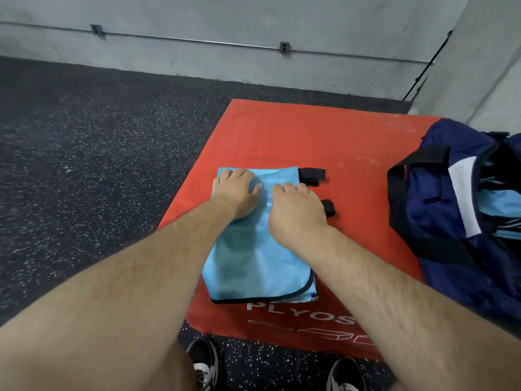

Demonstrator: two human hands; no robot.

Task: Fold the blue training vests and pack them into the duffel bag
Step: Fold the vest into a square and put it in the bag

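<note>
Speckled black floor [84, 142] meets grey wall [225, 21].

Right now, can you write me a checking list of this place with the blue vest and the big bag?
Surface: red mat with white lettering, lying on a speckled black floor.
Job's things: blue vest folded flat on the mat, black straps sticking out on its right; navy duffel bag open at the mat's right edge, blue fabric inside.
Clutter: nothing seen.
Hands: left hand rests on the vest's far end; right hand beside it on the vest, fingers curled, grip unclear.
Cables: thin black line down the wall corner, maybe a cable.
Surroundings: grey walls, a clipped metal pipe, two shoes below.
</note>
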